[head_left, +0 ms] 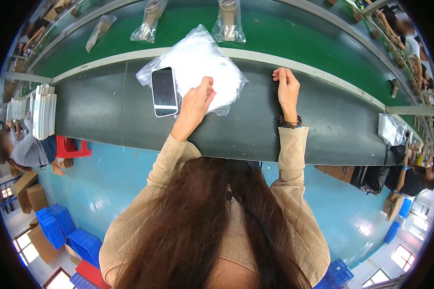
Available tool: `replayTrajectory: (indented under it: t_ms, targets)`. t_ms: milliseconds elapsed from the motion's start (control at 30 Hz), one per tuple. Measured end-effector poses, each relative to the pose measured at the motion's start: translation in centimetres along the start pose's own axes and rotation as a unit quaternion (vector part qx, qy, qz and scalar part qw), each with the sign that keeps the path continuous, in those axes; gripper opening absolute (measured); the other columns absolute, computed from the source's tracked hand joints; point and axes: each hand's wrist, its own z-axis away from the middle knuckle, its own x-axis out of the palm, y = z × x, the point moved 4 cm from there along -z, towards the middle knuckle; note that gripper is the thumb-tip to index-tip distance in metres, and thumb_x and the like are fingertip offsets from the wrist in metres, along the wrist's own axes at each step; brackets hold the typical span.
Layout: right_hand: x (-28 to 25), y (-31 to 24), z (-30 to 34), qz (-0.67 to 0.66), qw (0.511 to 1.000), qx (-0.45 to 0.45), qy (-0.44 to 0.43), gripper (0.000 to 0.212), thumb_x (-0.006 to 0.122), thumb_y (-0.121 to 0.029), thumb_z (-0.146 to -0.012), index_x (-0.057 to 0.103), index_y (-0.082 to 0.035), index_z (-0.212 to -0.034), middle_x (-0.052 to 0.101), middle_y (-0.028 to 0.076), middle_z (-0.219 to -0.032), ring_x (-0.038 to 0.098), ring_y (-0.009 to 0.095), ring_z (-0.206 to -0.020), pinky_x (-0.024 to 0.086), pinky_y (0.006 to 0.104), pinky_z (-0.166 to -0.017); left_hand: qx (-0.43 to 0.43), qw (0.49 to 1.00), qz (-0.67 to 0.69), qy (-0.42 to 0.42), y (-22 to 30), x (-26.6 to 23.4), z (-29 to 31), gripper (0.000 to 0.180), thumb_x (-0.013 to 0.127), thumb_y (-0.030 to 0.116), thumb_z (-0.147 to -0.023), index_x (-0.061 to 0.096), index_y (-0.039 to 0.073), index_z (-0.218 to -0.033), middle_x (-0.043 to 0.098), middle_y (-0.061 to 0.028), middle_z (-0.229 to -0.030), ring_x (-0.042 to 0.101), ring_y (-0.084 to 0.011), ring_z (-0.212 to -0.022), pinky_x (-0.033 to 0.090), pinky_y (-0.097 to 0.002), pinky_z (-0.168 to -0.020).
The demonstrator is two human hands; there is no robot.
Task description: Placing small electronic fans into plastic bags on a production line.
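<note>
Plastic bags (197,62) under left fingers (206,86)

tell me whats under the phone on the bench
The phone lies on the left edge of a clear plastic bag stack, partly on the dark bench. The left hand presses the bags; beneath them is hidden.

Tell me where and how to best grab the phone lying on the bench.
Probably pinch the phone across its long side edges near the lower end, coming from above. It lies flat, screen up, its right edge against the plastic bags where the left hand rests.
</note>
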Motion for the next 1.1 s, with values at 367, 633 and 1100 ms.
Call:
replayTrajectory:
  t_ms: [367, 633, 1100]
  targets:
    - [-0.2, -0.3, 0.4, 0.005, 1.0, -0.003, 0.004, 0.032, 0.05, -0.022, -0.1, 0.063, 0.004, -0.087, 0.065, 0.006, -0.078, 0.059, 0.011, -0.072, 0.047, 0.0257, -0.07, 0.043, 0.998, 0.046, -0.011, 0.9, -0.2, 0.7, 0.017, 0.067, 0.007, -0.084, 0.064, 0.002, -0.1, 0.065, -0.0129, -0.091, 0.065, -0.0274, -0.081, 0.05, -0.0351, -0.072]
    - [0.5, -0.2, 0.1, 0.005, 1.0, -0.006, 0.0, 0.032, 0.051, -0.022, -0.099, 0.063, 0.004, -0.088, 0.065, 0.006, -0.078, 0.059, 0.011, -0.072, 0.047, 0.0256, -0.069, 0.029, 0.999, 0.029, -0.01, -0.3, -0.1, 0.3, 0.018, 0.067, 0.009, -0.084, 0.065, 0.001, -0.1, 0.065, -0.0124, -0.093, 0.064, -0.029, -0.082, 0.05, -0.0353, -0.075]
    - [0.9, 0.3, 1.0, -0.015, 0.999, -0.042, 0.012, 0.024, 0.053, -0.014, -0.096, 0.062, 0.002, -0.08, 0.061, 0.008, -0.07, 0.057, 0.013, -0.064, 0.046, 0.0279, -0.061, 0.038, 0.995, 0.012, 0.087, -0.4, 0.4, 2.9, 0.013, 0.057, 0.0, -0.087, 0.058, 0.002, -0.099, 0.061, -0.0172, -0.092, 0.06, -0.038, -0.084, 0.048, -0.0432, -0.07]
